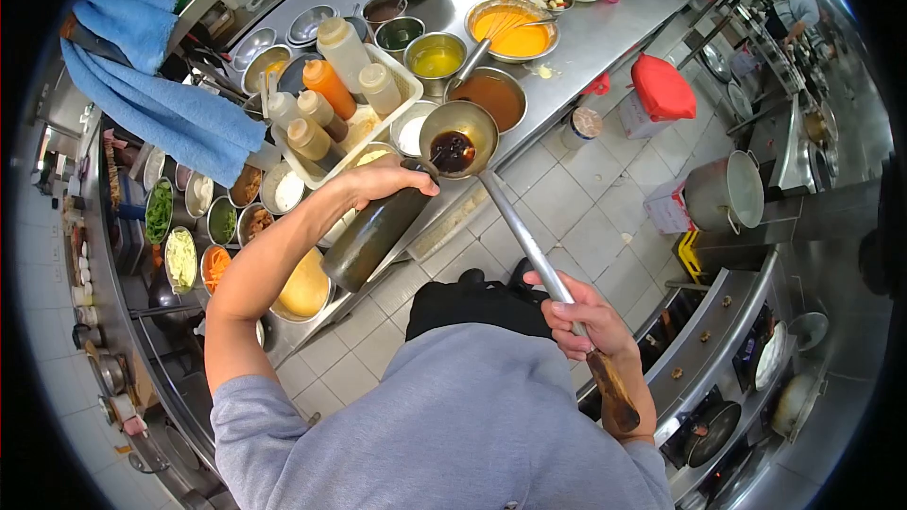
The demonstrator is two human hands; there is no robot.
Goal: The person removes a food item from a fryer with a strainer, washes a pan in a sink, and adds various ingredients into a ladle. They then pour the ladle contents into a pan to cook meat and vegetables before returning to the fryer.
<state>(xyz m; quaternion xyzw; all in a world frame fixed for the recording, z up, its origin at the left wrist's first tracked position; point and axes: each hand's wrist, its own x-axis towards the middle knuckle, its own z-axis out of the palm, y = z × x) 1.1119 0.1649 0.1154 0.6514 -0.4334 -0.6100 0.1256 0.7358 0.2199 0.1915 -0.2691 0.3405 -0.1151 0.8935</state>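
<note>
Well left of the left hand's grip, a light-blue cloth towel (165, 123), draped. Below the towel, left of the same grip, a heap of orange shreds (217, 269). Just beyond the grip, a cream rectangular plastic tray (413, 94) with several squeeze bottles, including an orange plastic one (328, 85). Left hand (392, 179) wrapped around a dark, cylindrical glass bottle (378, 241), tilted, base toward the body. Just right of this grip, near the bottle's neck, a long-handled round metal ladle (461, 118) with dark brown liquid (453, 151) in its bowl; contact with the bottle impossible to tell. Beyond the ladle's bowl, smooth brown sauce (501, 99), then bright orange sauce (520, 41). Right hand (588, 321) closed around the ladle's shaft, with a brown wooden end (616, 392) below the grip. Well right of that grip, a large steel pot (709, 191).
</note>
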